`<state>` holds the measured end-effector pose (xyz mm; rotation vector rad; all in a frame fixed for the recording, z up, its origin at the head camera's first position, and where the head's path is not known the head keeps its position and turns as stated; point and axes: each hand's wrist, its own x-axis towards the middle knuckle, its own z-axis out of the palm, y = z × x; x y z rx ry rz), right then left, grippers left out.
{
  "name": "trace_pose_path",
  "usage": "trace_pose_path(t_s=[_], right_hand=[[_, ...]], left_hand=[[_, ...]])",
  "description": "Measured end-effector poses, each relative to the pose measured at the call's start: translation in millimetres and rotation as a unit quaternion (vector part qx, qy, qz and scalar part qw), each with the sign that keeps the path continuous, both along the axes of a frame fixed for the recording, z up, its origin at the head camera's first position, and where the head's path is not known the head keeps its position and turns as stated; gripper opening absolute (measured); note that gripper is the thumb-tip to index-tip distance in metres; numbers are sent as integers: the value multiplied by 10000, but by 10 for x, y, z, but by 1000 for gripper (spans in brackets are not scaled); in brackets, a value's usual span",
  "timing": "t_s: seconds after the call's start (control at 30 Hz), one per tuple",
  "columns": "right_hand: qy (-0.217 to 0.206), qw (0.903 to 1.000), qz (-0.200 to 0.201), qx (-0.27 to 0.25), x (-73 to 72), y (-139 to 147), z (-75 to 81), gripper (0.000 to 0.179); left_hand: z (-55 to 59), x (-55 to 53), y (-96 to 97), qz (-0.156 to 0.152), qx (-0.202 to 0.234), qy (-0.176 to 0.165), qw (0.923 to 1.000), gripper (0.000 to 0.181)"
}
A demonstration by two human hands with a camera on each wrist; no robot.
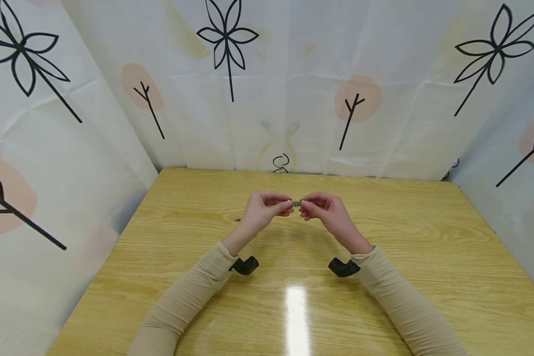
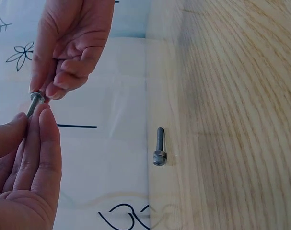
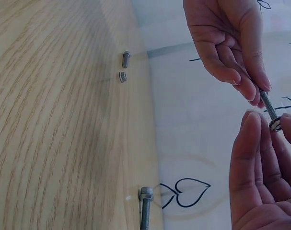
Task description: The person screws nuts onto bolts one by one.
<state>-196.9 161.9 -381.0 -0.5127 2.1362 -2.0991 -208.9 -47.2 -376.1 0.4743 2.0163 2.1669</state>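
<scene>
Both hands meet above the table's far half, with a metal bolt (image 1: pixel 296 203) held between their fingertips. The left hand (image 1: pixel 267 210) pinches one end of the threaded shank (image 2: pixel 33 104) between thumb and fingers. At the other end, the right hand (image 1: pixel 331 215) pinches what looks like a nut (image 3: pixel 275 124), round-edged and shiny, on the bolt. Fingertips hide both ends of the bolt. In the right wrist view, the right thumb presses against the nut, and its other fingers extend alongside, fairly straight.
On the wooden table (image 1: pixel 405 237) lies a bolt with a nut near its head (image 2: pixel 159 147). The right wrist view shows a shorter bolt (image 3: pixel 126 59), a loose nut (image 3: pixel 122 76) and a longer bolt (image 3: pixel 145 208). A patterned curtain (image 1: pixel 285 109) borders the table.
</scene>
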Motion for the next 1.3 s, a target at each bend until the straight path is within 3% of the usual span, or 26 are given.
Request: trace_pose_path(t_s=[0.1,0.37,0.57,0.9,1.3], right_hand=[[-139,9996,-26,237,-4,-3,-18,34],[-7,9998,179,11,-23,3,-28,33],[-416,9987,146,261,-37,-18,-24,37],[-280,9989,281,-263,-29,7,-17,33],[-499,9987,-65,127,-37,-40,-14,39]], left_hand=[[-31,-11,-9,-24,-45,-31,10000,23],[-48,-20,-25,-12,-121,-43,9999,19],[-44,-28,-9,-18,-142,-138,9998,23],[-61,-40,-8,19,-68,-60,10000,17],[-61,-40,7,-136,482,-416,9979,21]])
